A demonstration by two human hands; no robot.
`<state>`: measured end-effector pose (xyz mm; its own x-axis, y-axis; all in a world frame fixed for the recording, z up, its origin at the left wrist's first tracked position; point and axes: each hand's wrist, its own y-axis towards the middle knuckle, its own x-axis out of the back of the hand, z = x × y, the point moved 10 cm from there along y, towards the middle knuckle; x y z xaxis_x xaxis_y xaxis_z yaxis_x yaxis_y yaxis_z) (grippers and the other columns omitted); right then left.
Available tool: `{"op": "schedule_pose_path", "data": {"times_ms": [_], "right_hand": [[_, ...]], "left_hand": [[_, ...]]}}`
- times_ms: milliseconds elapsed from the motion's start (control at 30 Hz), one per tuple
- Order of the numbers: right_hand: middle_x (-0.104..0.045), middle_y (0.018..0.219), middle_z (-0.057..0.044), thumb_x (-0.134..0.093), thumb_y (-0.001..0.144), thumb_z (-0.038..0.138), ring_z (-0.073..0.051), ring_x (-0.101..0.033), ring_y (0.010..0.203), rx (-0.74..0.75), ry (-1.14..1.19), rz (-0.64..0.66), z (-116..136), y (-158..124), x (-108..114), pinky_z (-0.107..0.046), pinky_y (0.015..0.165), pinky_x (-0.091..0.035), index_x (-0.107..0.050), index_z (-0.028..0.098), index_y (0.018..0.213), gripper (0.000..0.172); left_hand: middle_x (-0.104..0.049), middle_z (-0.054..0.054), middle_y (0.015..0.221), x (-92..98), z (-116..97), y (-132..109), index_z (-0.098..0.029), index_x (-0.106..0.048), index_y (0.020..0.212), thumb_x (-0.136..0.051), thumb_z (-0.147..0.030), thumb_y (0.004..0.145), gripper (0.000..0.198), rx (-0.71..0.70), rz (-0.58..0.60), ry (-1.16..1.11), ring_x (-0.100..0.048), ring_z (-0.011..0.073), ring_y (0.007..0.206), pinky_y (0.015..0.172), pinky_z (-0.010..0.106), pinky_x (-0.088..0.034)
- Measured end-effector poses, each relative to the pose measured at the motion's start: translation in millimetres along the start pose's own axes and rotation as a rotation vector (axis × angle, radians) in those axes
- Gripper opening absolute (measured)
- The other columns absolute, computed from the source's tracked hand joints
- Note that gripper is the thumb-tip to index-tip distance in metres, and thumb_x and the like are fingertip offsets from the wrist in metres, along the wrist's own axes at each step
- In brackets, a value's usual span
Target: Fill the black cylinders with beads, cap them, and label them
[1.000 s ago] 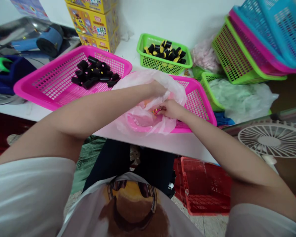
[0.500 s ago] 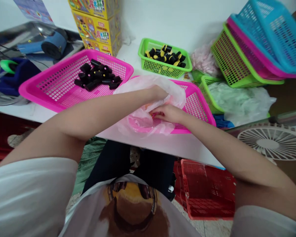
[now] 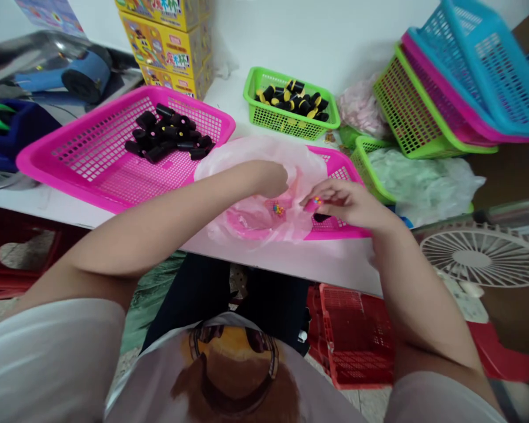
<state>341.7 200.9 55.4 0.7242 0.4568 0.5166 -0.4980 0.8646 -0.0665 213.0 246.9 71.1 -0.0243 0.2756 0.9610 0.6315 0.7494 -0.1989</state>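
A thin, translucent pinkish plastic bag [image 3: 255, 153] lies open in a pink basket [image 3: 357, 232] in front of me. My left hand [image 3: 271, 178] is curled at the bag's far side, closed on the plastic; its fingertips are hidden. Several small multicoloured bits [image 3: 277, 209] show inside the bag's mouth. Just right of the bag, my right hand [image 3: 350, 202] pinches a small pink piece [image 3: 312, 204] with a colourful dotted end between thumb and fingers. A black piece [image 3: 321, 217] lies below those fingers, in the basket.
On the left stands a larger pink basket [image 3: 83, 188] with several black cylinders [image 3: 167, 135]. A green basket [image 3: 291, 124] of black-and-yellow pieces is behind. Yellow boxes [image 3: 163, 47], stacked baskets [image 3: 441, 94], a bag-filled green basket [image 3: 372, 176] and a white fan [image 3: 471, 258] surround the table.
My right hand has come out of the bag and moved right, bringing the small pink piece with it. My left hand stays at the bag. The view has shifted slightly.
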Motion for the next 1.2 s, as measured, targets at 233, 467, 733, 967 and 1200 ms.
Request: {"op": "schedule_pose_path", "data": {"times_ms": [233, 467, 733, 967, 1200], "right_hand": [[-0.08, 0.089, -0.006, -0.072, 0.075, 0.026, -0.025, -0.074, 0.082, -0.241, -0.387, -0.434, -68, -49, 83, -0.042, 0.084, -0.064, -0.075, 0.024, 0.098, 0.023], [-0.086, 0.098, -0.009, -0.063, 0.079, 0.01, -0.028, -0.081, 0.088, -0.328, -0.747, -0.275, -78, -46, 68, -0.041, 0.09, -0.067, -0.086, 0.021, 0.105, 0.037], [-0.086, 0.107, -0.009, -0.062, 0.087, 0.011, -0.03, -0.081, 0.102, -0.194, -0.814, -0.243, -66, -41, 61, -0.045, 0.101, -0.066, -0.09, 0.023, 0.106, 0.036], [-0.083, 0.119, -0.014, -0.062, 0.092, 0.01, -0.034, -0.08, 0.111, -0.216, -0.876, -0.234, -58, -42, 61, -0.051, 0.111, -0.063, -0.09, 0.021, 0.114, 0.037], [-0.082, 0.124, -0.014, -0.059, 0.099, 0.017, -0.034, -0.078, 0.115, -0.015, -0.777, -0.376, 15, -38, 35, -0.052, 0.106, -0.064, -0.084, 0.021, 0.129, 0.04]], "left_hand": [[-0.074, 0.015, 0.145, 2.6, -3, -40, -0.018, -0.061, 0.159, -0.049, -0.043, 0.111, 0.055, 0.083, 0.058, 0.063, -0.069, 0.0343, 0.136, 0.115, 0.04, -0.049], [-0.078, 0.013, 0.138, -2.8, 11, -28, -0.019, -0.07, 0.146, -0.049, -0.038, 0.11, 0.046, 0.087, -0.061, -0.018, -0.072, 0.032, 0.129, 0.105, 0.038, -0.053], [-0.079, 0.01, 0.137, 0.5, 10, -41, -0.022, -0.072, 0.14, -0.048, -0.036, 0.109, 0.042, 0.112, -0.136, -0.089, -0.074, 0.0297, 0.122, 0.098, 0.037, -0.055], [-0.079, 0.011, 0.132, 7.6, 4, -48, -0.019, -0.076, 0.13, -0.045, -0.032, 0.109, 0.04, 0.104, -0.16, -0.067, -0.073, 0.0286, 0.119, 0.099, 0.037, -0.053], [-0.08, 0.016, 0.126, -5.1, -15, -76, -0.016, -0.081, 0.113, -0.042, -0.022, 0.108, 0.04, -0.108, -0.048, 0.145, -0.068, 0.0316, 0.128, 0.104, 0.04, -0.05]]}}
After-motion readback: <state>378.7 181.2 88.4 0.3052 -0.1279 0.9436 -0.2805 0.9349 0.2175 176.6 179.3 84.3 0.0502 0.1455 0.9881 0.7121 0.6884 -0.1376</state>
